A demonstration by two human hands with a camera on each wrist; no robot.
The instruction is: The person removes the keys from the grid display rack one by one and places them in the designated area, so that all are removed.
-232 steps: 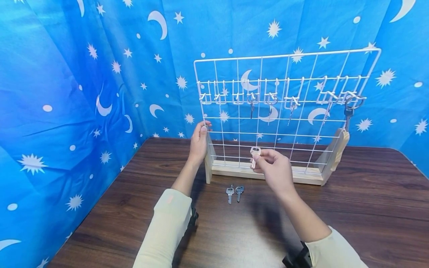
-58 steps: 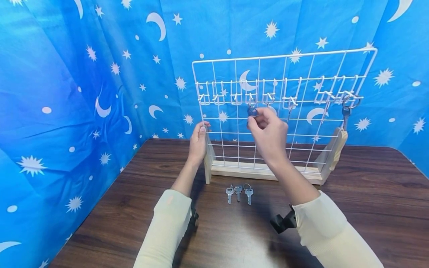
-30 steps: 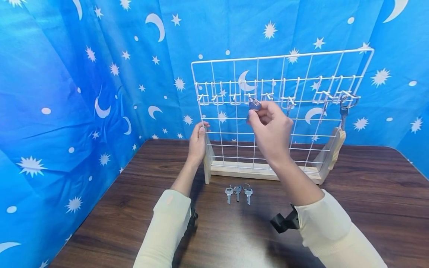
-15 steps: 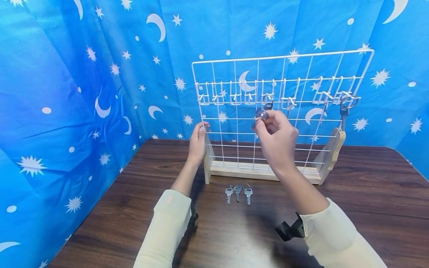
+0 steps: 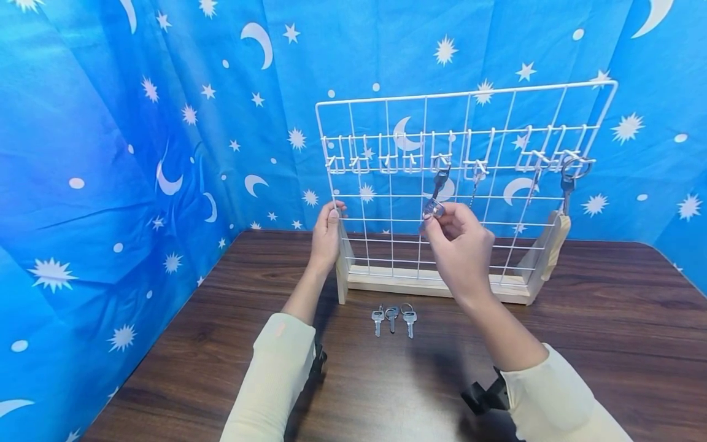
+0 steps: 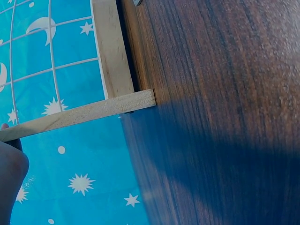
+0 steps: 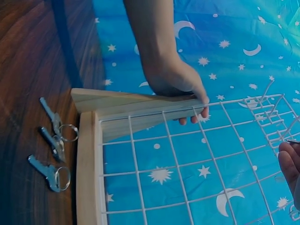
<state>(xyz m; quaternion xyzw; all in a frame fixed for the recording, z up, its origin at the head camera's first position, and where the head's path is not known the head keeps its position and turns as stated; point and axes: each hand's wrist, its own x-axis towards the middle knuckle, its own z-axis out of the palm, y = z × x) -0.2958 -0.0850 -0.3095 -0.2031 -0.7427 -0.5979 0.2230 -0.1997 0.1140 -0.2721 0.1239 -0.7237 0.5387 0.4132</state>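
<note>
Rack (image 5: 466, 93) of white wire grid on wooden base, upright at back of dark wood table (image 5: 580, 344), taken as landmark for all below. Right hand (image 5: 461, 248) raised in front of rack's middle, approx. level w/ grid's lower half; thumb and forefinger pinched on small silver key (image 5: 432, 210), other fingers curled beneath. Key held clear of hooks, just below dark key (image 5: 439, 180) hanging from hook in rack's centre row. Left hand (image 5: 327, 236) gripping rack's left edge, fingers wrapped round wooden upright and outer wire; right wrist view confirms fingertips (image 7: 199, 114) curled over that slanted wooden side piece. More keys hanging further right along hook row: thin key (image 5: 477, 178), another (image 5: 534, 178), and at far right end a large ring w/ dark key and wooden tag (image 5: 559, 238). Three loose keys (image 5: 393, 318) lying side by side on table just in front of rack's base, left of centre, blades pointing away from rack. Blue star-and-moon cloth (image 5: 138, 123) behind and left of rack.
</note>
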